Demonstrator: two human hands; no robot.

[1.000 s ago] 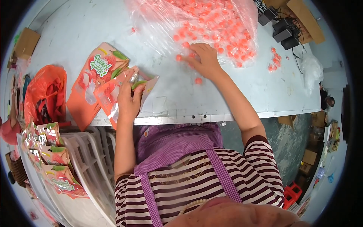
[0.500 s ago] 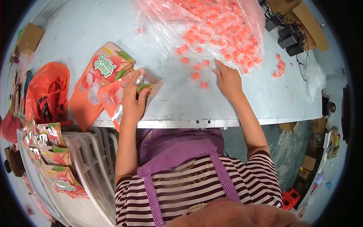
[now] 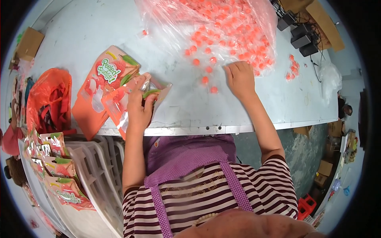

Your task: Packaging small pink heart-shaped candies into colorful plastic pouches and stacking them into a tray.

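Observation:
My left hand is closed on a pink and red foil pouch, whose mouth gapes to the right. Under it lies a stack of similar pouches, fanned at the table's left side. At the front edge of a heap of wrapped red candies, my right hand rests on the table with fingers curled under. Whatever those fingers hold is hidden. A few loose candies lie just left of that hand. Clear plastic sheeting partly covers the heap.
A red plastic bag sits at the table's left edge. Filled pouches stand in a white crate below it. Black power adapters, a small candy cluster and crumpled clear plastic are on the right.
My right hand has curled its fingers in and shifted slightly right. Some loose candies beside it have moved a little. My left hand keeps its hold on the pouch.

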